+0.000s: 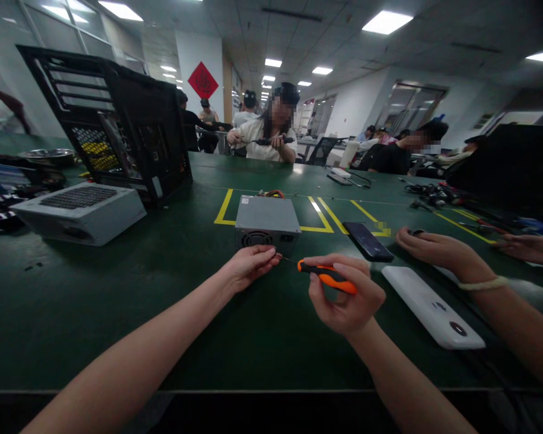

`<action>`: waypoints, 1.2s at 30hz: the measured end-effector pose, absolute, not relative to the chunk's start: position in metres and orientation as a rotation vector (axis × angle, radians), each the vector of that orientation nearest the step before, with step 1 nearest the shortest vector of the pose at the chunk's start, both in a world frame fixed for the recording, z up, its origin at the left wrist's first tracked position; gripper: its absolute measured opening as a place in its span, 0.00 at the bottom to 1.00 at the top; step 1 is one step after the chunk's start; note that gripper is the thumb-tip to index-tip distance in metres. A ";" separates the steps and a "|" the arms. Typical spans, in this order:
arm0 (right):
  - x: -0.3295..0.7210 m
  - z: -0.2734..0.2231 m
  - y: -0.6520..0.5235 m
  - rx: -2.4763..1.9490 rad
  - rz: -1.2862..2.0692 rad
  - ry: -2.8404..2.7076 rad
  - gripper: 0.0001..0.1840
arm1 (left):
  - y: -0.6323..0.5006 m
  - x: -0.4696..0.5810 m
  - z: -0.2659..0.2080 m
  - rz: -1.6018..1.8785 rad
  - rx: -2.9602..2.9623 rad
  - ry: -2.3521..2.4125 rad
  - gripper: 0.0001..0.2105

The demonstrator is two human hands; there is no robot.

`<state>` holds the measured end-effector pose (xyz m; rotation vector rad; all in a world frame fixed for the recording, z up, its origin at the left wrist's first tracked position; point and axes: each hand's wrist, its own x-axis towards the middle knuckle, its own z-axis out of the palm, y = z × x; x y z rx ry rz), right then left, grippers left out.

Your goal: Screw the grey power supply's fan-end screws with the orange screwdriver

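My right hand [350, 295] grips a screwdriver [328, 277] with an orange and black handle, its thin shaft pointing left. The fingers of my left hand [253, 265] are pinched together at the shaft's tip; whatever small thing they hold, if any, is too small to make out. Just behind my left hand, a grey computer power supply [269, 216] rests on the green table, its fan grille and socket facing me. Coloured wires show at its back edge. My left fingertips overlap its lower front edge in view, and whether they touch it I cannot tell.
A black computer case [163, 141] and a second power supply [79, 214] stand at left. At right lie a dark phone [367, 241] and a white device [432, 307]. A neighbour's hand [438, 253] reaches in beside them. Yellow tape [317, 229] marks the green table [117, 313].
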<state>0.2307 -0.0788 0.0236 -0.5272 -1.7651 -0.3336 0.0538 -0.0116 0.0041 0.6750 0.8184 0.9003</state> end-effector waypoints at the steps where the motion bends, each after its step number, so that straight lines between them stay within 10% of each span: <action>1: 0.230 0.022 -0.080 -0.508 -0.340 -1.808 0.30 | -0.011 0.054 0.004 0.913 0.667 0.816 0.05; 19: 0.241 0.017 -0.093 -0.489 -0.571 -2.147 0.06 | -0.014 0.061 -0.010 0.863 0.726 0.700 0.06; 36: 0.236 0.004 -0.094 -0.487 -0.603 -2.155 0.05 | -0.010 0.063 -0.012 0.889 0.704 0.738 0.04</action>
